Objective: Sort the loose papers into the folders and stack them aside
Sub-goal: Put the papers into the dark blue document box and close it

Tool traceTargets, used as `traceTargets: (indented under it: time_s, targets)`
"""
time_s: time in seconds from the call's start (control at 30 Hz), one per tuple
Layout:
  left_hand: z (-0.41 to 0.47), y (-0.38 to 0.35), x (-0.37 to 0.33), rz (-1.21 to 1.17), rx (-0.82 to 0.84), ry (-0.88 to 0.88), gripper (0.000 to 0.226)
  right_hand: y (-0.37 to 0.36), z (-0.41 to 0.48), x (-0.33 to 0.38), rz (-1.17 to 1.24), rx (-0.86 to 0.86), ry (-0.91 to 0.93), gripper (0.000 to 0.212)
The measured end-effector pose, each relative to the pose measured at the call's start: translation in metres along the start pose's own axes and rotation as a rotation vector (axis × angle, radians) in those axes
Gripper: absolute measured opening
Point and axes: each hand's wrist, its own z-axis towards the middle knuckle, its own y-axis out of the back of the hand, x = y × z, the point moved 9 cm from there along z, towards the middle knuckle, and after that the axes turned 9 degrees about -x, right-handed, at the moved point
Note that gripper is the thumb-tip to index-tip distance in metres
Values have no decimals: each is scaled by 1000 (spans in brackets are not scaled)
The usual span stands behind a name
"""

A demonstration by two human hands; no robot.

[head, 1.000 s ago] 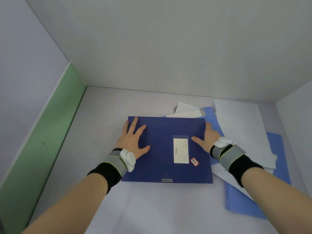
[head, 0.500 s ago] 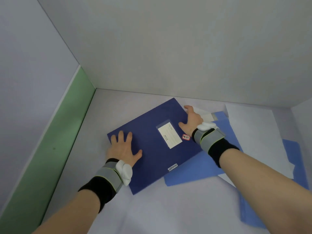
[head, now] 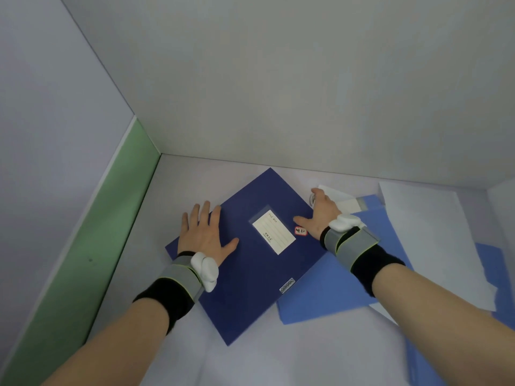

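Note:
A dark blue file box (head: 250, 274) with a white label lies turned at an angle on the white table, one corner pointing at the back wall. My left hand (head: 202, 238) lies flat on its left part with the fingers spread. At the box's right edge sits my right hand (head: 320, 214), thumb on the cover and fingers over the edge. A light blue folder (head: 328, 293) lies partly under the box. Loose white sheets (head: 434, 240) cover the folder on the right.
Another light blue folder (head: 493, 277) shows at the far right under the sheets. A folded white paper (head: 338, 197) lies behind my right hand. A green panel (head: 92, 246) borders the table on the left, and grey walls close the back and right.
The file box has been turned counterclockwise from square to diagonal and slid left toward the back corner. Both hands moved with it, and the light blue folder beneath came into view.

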Motion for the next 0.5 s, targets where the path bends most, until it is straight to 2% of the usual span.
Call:
traceTargets:
  time_s: [0.2,0.27,0.37,0.5]
  targets:
    - [28,2,-18,-59,26,-19,92,15,-19,-45,-200,-45,-193,81]
    - [35,1,-20,-80,60,-17,91,10,-27,-63,-169,-3,-269,80]
    - [39,-1,-20,-63,98,-19,86,-1,-40,-81,-109,106,-354,65]
    - [38,-4,-17,-72,101,-18,81,-15,-51,-86,82,160,-456,68]
